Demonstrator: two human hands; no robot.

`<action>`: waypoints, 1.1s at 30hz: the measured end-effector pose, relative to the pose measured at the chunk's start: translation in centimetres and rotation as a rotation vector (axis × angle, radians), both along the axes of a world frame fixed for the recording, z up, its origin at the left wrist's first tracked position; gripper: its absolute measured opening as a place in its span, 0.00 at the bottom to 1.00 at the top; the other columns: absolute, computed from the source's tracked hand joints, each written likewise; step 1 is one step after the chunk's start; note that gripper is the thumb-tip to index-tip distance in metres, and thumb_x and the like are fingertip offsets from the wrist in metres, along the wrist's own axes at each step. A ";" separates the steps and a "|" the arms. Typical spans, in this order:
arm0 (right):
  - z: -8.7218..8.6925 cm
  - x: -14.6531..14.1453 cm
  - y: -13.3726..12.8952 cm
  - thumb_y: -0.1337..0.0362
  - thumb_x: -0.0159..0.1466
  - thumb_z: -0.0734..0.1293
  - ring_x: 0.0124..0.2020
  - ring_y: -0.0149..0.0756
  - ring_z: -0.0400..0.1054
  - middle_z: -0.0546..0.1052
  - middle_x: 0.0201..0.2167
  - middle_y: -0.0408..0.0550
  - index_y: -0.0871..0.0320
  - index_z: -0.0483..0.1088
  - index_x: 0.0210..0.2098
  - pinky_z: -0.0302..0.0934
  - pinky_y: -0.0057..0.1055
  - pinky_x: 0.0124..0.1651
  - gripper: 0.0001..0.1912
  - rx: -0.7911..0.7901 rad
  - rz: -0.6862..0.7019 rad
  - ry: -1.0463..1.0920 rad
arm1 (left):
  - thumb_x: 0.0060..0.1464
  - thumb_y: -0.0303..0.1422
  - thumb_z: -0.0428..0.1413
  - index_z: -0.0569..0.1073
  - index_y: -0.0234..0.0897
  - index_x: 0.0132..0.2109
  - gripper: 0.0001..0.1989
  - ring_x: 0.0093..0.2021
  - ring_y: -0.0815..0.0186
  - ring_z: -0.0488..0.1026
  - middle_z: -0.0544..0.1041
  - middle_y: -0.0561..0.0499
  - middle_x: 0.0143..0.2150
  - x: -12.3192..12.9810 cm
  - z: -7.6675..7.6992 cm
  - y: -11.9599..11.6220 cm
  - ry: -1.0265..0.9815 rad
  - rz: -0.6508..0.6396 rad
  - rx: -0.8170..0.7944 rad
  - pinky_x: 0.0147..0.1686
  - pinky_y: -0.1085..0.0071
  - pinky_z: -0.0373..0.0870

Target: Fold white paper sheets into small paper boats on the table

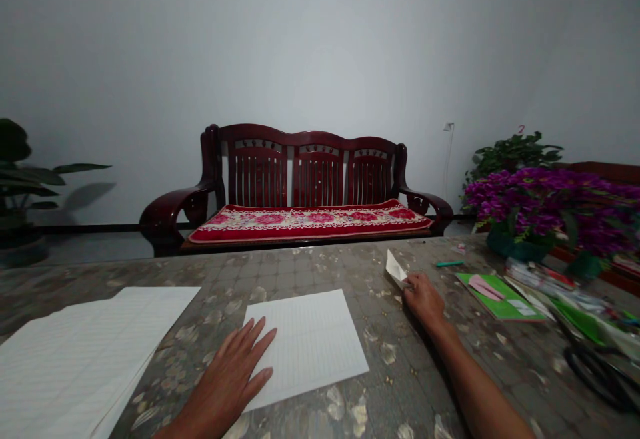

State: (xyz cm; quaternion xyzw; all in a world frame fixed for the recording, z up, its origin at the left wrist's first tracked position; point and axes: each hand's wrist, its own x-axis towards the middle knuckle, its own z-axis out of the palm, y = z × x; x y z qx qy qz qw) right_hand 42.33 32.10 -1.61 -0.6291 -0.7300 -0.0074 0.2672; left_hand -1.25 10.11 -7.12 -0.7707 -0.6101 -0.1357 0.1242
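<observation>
A single lined sheet of paper [310, 339] lies slightly turned on the patterned tablecloth in front of me. My left hand [235, 365] rests flat on its left edge, fingers spread. Farther off to the right, my right hand [424, 297] pinches a small folded piece of paper [395, 267] between thumb and fingers, at the table's surface. The folded paper has a pointed end that sticks up; its exact shape is partly hidden by the fingers. A stack of lined sheets [75, 352] spreads out at the left.
On the right lie a green pen [449, 263], a green booklet [520, 309] with a pink piece on it, and black-handled scissors [597, 375] among plastic packets. Purple flowers [550, 202] stand behind them. Beyond the table [295, 269] is a wooden bench [315, 172].
</observation>
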 end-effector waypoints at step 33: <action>2.1 -2.9 -7.7 0.62 0.58 0.66 0.56 0.47 0.66 0.65 0.61 0.54 0.52 0.71 0.53 0.62 0.39 0.56 0.22 0.021 0.407 -0.067 | 0.66 0.50 0.46 0.60 0.54 0.69 0.27 0.68 0.54 0.61 0.60 0.51 0.71 0.0 -0.2 0.0 -0.009 0.007 -0.018 0.66 0.55 0.57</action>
